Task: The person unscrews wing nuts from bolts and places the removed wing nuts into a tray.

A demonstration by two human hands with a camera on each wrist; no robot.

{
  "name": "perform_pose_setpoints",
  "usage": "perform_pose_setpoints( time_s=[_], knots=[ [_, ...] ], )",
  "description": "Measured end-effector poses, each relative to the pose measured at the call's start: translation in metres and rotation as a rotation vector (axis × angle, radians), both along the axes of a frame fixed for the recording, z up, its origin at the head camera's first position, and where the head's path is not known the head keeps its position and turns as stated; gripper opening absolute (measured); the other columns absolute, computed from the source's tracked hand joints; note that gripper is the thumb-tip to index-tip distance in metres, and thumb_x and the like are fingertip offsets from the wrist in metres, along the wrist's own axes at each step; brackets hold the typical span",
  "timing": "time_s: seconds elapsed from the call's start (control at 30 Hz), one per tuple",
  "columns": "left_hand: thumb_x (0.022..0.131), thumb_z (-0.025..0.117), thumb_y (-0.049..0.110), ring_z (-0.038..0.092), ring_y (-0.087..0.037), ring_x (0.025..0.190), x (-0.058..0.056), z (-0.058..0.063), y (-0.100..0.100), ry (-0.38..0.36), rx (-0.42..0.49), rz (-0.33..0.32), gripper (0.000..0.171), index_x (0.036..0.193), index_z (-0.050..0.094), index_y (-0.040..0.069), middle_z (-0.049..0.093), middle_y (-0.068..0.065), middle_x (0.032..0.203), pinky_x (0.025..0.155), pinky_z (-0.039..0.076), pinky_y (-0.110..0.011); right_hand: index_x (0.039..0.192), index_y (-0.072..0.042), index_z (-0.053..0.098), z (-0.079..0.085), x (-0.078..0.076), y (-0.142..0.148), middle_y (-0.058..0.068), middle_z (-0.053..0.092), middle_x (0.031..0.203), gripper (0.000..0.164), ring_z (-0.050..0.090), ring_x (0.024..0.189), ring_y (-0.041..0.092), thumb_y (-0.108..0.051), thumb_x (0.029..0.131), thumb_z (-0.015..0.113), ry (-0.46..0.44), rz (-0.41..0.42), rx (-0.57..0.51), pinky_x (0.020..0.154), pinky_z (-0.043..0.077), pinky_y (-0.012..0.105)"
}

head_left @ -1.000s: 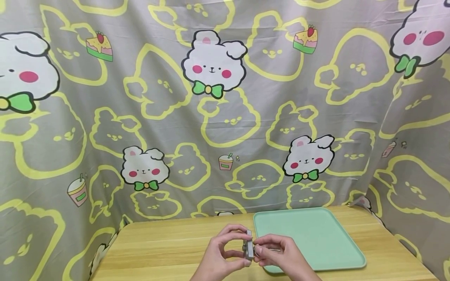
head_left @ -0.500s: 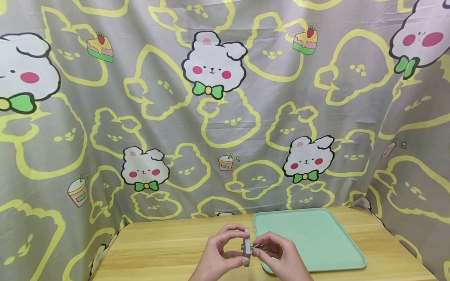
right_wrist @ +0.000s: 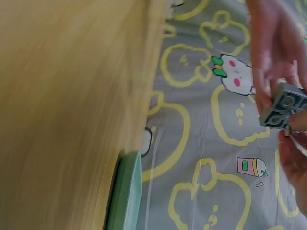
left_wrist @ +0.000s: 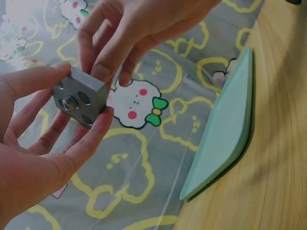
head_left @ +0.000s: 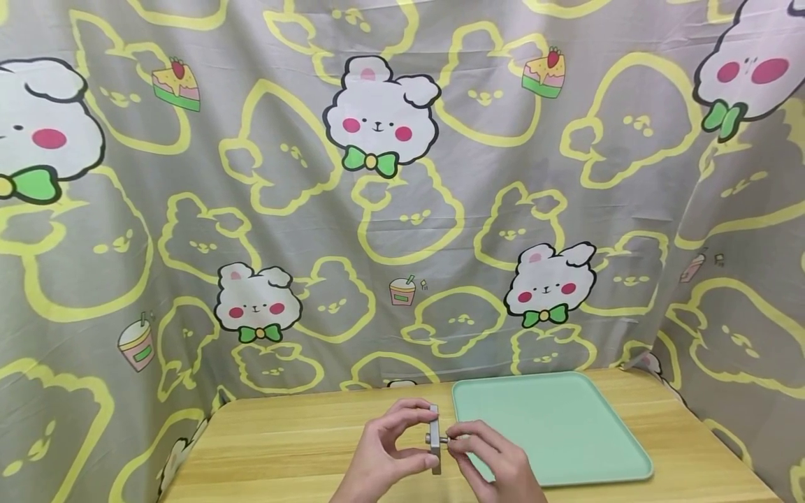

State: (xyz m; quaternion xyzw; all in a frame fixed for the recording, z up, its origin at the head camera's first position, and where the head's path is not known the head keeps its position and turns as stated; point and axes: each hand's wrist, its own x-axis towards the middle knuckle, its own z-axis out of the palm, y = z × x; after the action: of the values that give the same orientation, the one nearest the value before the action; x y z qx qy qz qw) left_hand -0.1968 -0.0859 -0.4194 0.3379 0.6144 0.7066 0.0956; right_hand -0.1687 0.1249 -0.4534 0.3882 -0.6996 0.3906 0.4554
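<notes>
A grey metal block (head_left: 435,440) with several round holes is held upright, edge-on in the head view. My left hand (head_left: 383,447) grips it by its top and bottom edges, thumb below. A small metal bolt (head_left: 444,440) sits in the block's middle and sticks out on the right side. My right hand (head_left: 497,457) pinches that outer end between thumb and fingers. In the left wrist view, the bolt's other end (left_wrist: 70,104) shows in the central hole, and my right hand (left_wrist: 139,24) covers the far side. The block's holed face (right_wrist: 287,106) appears in the right wrist view.
A light green tray (head_left: 553,426) lies on the wooden table (head_left: 283,433), to the right of and behind the hands. A grey curtain (head_left: 390,209) with rabbit prints surrounds the table at the back and sides.
The block has turned more edge-on and shifted slightly left with my left hand. My right fingers have re-formed around the bolt's end, and more of its shaft shows beside the block.
</notes>
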Motion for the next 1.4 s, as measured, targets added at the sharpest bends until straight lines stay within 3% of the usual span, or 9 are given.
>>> perform_pose_setpoints(
  time_s=[0.13,0.27,0.33,0.43,0.6,0.77,0.9,1.2,1.4],
  knots=[
    [0.087,0.078,-0.005,0.052,-0.028,0.131,0.0,0.0,0.0,-0.006,0.002,0.006,0.047,0.132,0.063,-0.003,0.047,-0.026,0.142,0.094,0.06,-0.05,0.095,-0.008,0.07,-0.001,-0.003,-0.002,0.012,0.067,0.101,0.017,0.07,0.082,0.021,-0.017,0.105,0.06,0.119,-0.014,0.016,0.074,0.058,0.014],
    [0.087,0.078,-0.005,0.052,-0.028,0.132,-0.001,-0.001,0.0,-0.026,0.003,0.018,0.047,0.132,0.064,-0.003,0.047,-0.024,0.142,0.094,0.06,-0.05,0.101,-0.011,0.07,0.001,0.0,-0.001,0.009,0.069,0.105,0.004,0.07,0.086,0.02,-0.011,0.097,0.072,0.006,0.01,-0.034,0.08,0.058,0.015],
    [0.087,0.078,-0.005,0.052,-0.028,0.132,-0.001,0.0,0.0,-0.037,0.004,0.026,0.047,0.132,0.064,-0.003,0.047,-0.023,0.143,0.094,0.06,-0.05,0.105,-0.013,0.071,0.006,0.004,0.0,0.006,0.069,0.108,0.019,0.07,0.091,0.019,-0.005,0.09,0.079,-0.124,0.019,-0.079,0.081,0.06,0.018],
    [0.086,0.078,-0.006,0.052,-0.027,0.132,-0.002,0.001,0.0,-0.044,0.008,0.038,0.048,0.131,0.064,-0.004,0.047,-0.022,0.143,0.094,0.06,-0.05,0.111,-0.015,0.072,0.016,0.009,0.003,0.002,0.07,0.112,0.032,0.07,0.1,0.018,0.0,0.084,0.083,-0.439,0.049,-0.187,0.083,0.063,0.026],
    [0.084,0.08,-0.006,0.052,-0.029,0.131,-0.005,0.006,0.004,-0.031,0.006,0.032,0.048,0.13,0.064,-0.004,0.047,-0.023,0.142,0.094,0.06,-0.05,0.117,-0.006,0.071,0.034,0.008,0.012,0.011,0.071,0.113,0.027,0.072,0.104,0.021,-0.019,0.094,0.077,-1.004,0.123,-0.423,0.083,0.065,0.035],
    [0.085,0.081,-0.004,0.05,-0.029,0.132,-0.011,0.012,0.013,-0.005,0.009,0.013,0.047,0.129,0.066,0.0,0.047,-0.021,0.143,0.094,0.06,-0.05,0.129,0.007,0.062,0.043,-0.002,0.021,0.017,0.069,0.118,0.047,0.071,0.104,0.028,-0.031,0.101,0.067,-1.255,0.221,-0.489,0.084,0.064,0.04],
    [0.084,0.08,-0.005,0.05,-0.028,0.132,-0.017,0.014,0.018,0.044,0.038,0.008,0.047,0.129,0.065,-0.003,0.046,-0.022,0.142,0.093,0.06,-0.05,0.132,0.007,0.06,0.05,-0.01,0.024,0.015,0.071,0.117,0.052,0.071,0.104,0.028,-0.035,0.102,0.065,-1.307,0.291,-0.463,0.088,0.063,0.042],
    [0.085,0.08,-0.006,0.052,-0.029,0.129,-0.026,0.027,0.025,0.145,0.058,0.026,0.047,0.129,0.066,-0.001,0.046,-0.022,0.139,0.091,0.062,-0.049,0.12,0.007,0.066,0.067,-0.02,0.027,0.011,0.073,0.102,0.038,0.072,0.093,0.021,-0.025,0.1,0.07,-1.3,0.348,-0.43,0.087,0.063,0.037],
    [0.084,0.08,-0.007,0.052,-0.03,0.13,-0.029,0.034,0.026,0.16,0.058,0.036,0.047,0.129,0.065,-0.005,0.048,-0.021,0.139,0.091,0.061,-0.048,0.115,0.007,0.068,0.07,-0.022,0.024,0.014,0.072,0.101,0.034,0.073,0.09,0.024,-0.019,0.096,0.075,-1.2,0.275,-0.424,0.083,0.064,0.039]
  ],
)
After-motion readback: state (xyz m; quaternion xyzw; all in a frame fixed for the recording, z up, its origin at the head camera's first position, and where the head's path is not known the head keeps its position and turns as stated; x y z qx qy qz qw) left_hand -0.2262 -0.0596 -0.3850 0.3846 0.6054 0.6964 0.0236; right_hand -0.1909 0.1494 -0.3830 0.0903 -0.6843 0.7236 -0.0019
